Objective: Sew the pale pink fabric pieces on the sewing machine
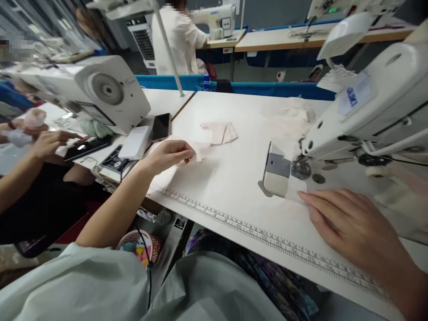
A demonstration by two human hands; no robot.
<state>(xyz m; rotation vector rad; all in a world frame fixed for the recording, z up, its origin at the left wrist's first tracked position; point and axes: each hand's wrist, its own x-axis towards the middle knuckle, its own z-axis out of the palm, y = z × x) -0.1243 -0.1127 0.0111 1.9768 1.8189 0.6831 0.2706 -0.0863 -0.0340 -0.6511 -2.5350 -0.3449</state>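
Observation:
My left hand (169, 155) reaches out over the left part of the white sewing table (234, 196) and pinches a small pale fabric piece (199, 151) between its fingertips. My right hand (347, 223) lies flat, palm down, on a thin pale fabric piece (297, 195) just in front of the sewing machine (368, 111), near its metal edge guide (277, 171). A small stack of pinkish cut fabric pieces (220, 133) lies farther back on the table, beyond my left hand.
A printed ruler strip (267, 238) runs along the table's front edge. A black phone (161, 127) and a white power bank (135, 142) lie at the table's left edge. At the left, a co-worker's hand (50, 142) touches another phone beside a second machine (100, 91). Another person stands behind.

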